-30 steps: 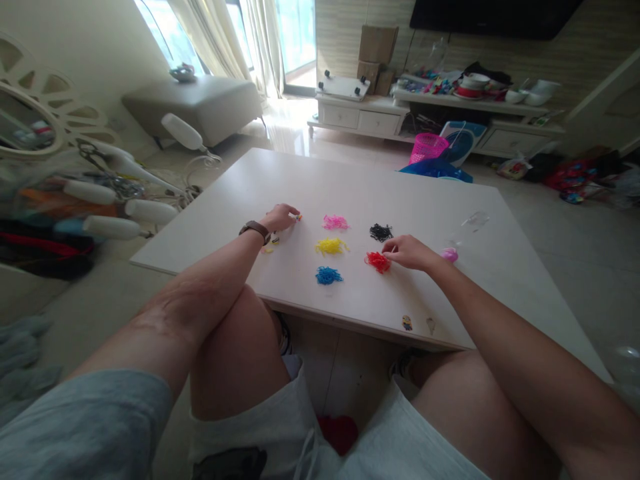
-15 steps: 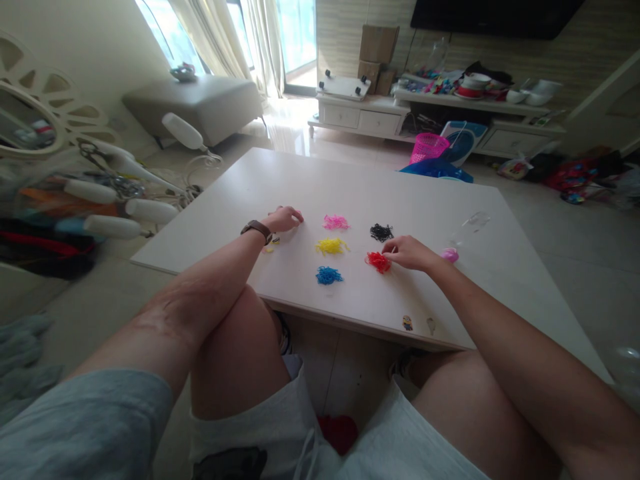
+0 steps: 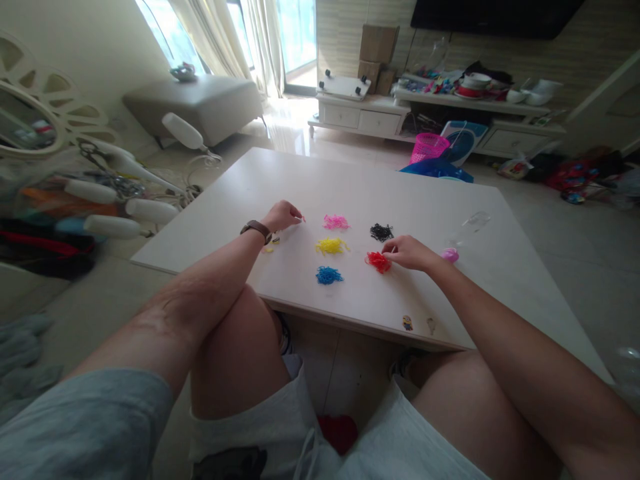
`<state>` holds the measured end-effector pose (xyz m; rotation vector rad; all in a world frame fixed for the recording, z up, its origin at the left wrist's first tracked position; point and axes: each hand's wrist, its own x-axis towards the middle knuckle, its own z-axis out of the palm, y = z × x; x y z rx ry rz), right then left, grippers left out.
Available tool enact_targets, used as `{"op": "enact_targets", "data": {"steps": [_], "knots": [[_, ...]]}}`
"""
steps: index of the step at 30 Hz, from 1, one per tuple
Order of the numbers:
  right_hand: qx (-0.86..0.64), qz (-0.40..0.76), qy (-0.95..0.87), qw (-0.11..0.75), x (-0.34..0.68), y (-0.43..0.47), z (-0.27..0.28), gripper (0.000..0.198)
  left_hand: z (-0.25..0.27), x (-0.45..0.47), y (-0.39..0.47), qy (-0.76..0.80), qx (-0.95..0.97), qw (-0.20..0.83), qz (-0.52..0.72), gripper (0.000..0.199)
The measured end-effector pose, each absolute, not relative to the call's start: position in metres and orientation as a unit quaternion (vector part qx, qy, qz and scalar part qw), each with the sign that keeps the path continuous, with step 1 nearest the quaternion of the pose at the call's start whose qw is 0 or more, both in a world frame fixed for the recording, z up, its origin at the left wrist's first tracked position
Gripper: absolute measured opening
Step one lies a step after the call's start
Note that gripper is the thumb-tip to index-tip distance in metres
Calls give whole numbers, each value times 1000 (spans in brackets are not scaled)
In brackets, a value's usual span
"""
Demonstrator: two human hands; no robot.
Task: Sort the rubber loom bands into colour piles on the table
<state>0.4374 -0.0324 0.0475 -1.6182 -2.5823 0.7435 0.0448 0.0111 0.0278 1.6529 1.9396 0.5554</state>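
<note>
Small piles of coloured rubber bands lie on the white table (image 3: pixel 280 173): pink (image 3: pixel 335 222), yellow (image 3: pixel 331 246), blue (image 3: pixel 329 275), black (image 3: pixel 382 232) and red (image 3: pixel 377 262). Left of the pink pile, my left hand (image 3: pixel 282 215) is closed in a pinch, with a tiny reddish-pink rubber band (image 3: pixel 303 219) at its fingertips. My right hand (image 3: pixel 407 253) rests at the right edge of the red pile, thumb and fingers pinched together. Whatever lies between those fingers is too small to make out. Small charms (image 3: pixel 275 239) sit just below my left wrist.
A minion charm (image 3: pixel 407 323) and a small pale piece (image 3: pixel 431 325) lie near the table's front edge. Beyond my right hand are a pink-purple item (image 3: pixel 450 255) and a clear plastic container (image 3: pixel 473 225). A white lamp (image 3: pixel 150 211) stands off the left edge.
My left hand has shifted slightly, and the little reddish-pink band now shows clearly at its fingertips. My right hand stays at the red pile.
</note>
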Motion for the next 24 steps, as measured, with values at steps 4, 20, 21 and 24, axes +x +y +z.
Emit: {"op": "enact_targets", "data": {"steps": [4, 20, 21, 24], "knots": [[-518, 233, -823, 0, 437, -33, 48, 20, 29, 45, 10, 722, 624, 222, 201, 17], [-522, 241, -818, -1, 436, -34, 47, 18, 15, 54, 19, 705, 644, 199, 221, 13], [-522, 242, -818, -1, 436, -34, 47, 19, 13, 56, 21, 707, 648, 188, 214, 13], [-518, 241, -821, -2, 436, -34, 47, 18, 7, 61, 25, 710, 656, 169, 192, 12]]}}
